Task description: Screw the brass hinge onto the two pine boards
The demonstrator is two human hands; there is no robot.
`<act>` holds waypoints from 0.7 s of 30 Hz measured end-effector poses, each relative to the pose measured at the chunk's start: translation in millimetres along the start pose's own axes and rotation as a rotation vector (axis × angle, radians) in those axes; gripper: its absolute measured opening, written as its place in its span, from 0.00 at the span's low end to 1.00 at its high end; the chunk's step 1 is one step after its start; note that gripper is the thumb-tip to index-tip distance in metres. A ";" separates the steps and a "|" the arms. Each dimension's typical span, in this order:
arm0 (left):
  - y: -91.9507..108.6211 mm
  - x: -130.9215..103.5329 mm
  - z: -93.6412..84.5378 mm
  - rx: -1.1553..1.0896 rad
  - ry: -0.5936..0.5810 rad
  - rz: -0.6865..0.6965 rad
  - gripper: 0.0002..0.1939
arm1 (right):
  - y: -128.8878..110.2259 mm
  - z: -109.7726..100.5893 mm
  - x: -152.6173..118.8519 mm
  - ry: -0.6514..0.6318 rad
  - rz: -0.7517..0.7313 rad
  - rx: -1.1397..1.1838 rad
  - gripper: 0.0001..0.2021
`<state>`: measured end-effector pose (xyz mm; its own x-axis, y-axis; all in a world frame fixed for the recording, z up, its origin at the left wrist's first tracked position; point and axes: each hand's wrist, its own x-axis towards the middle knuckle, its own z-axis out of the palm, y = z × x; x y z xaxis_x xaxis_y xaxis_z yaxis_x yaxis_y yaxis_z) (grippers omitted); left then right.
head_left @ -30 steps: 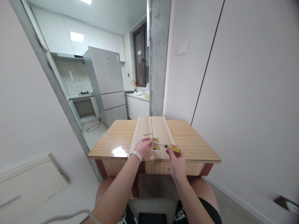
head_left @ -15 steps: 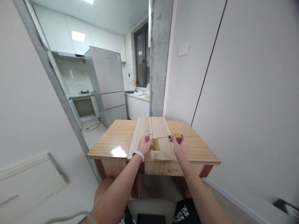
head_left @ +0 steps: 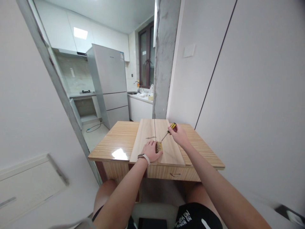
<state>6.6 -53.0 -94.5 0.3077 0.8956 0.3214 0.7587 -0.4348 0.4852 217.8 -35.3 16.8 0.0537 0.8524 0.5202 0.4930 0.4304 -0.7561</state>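
My right hand (head_left: 179, 135) is wrapped round the yellow-and-black handle of a screwdriver (head_left: 165, 136). The screwdriver slants down to the left, and its tip is at the upper right part of a brass-coloured hinge (head_left: 159, 146). This hinge lies over the seam between two pale wooden boards (head_left: 170, 154). Flat across the left board and the hinge's left side rests my left hand (head_left: 150, 150), a white-banded watch on its wrist. Its thumb is stretched along the hinge's near edge. Several small dark screws (head_left: 151, 137) lie just beyond my left fingers.
The boards lie on a striped wooden table (head_left: 111, 140) with a drawer (head_left: 164, 172) at its front. White walls stand close on both sides. Past the doorway are a grey fridge (head_left: 111, 70) and a kitchen counter with a sink (head_left: 132, 93).
My left hand has gone from raised, pinched fingers to lying flat by the hinge. The screwdriver has swung from nearly level to steeply tilted, its tip now at the hinge.
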 end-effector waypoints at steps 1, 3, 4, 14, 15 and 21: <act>0.7 -1.1 -0.1 0.000 -0.001 -0.006 0.37 | -1.7 0.9 1.8 -0.009 -0.003 -0.022 0.14; 2.1 -2.7 -0.7 -0.004 -0.003 -0.015 0.36 | -4.7 3.1 4.1 -0.028 -0.004 -0.054 0.13; 2.7 -3.2 -1.1 -0.006 -0.003 -0.017 0.36 | -5.7 4.4 4.8 -0.033 -0.003 -0.066 0.13; 8.9 -5.2 -5.8 0.126 -0.026 -0.030 0.34 | 5.7 18.9 8.2 -0.074 -0.024 -0.199 0.12; 9.2 -5.4 -6.1 0.144 -0.031 -0.030 0.34 | 6.9 19.8 8.5 -0.081 -0.026 -0.213 0.12; 9.0 -5.6 -6.2 0.172 -0.029 -0.018 0.35 | 11.5 22.9 8.5 -0.092 -0.036 -0.264 0.12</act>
<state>8.2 -62.5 -86.9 0.3076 0.9066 0.2888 0.8506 -0.3980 0.3435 204.0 -16.4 3.4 -0.0411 0.8666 0.4974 0.7030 0.3788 -0.6019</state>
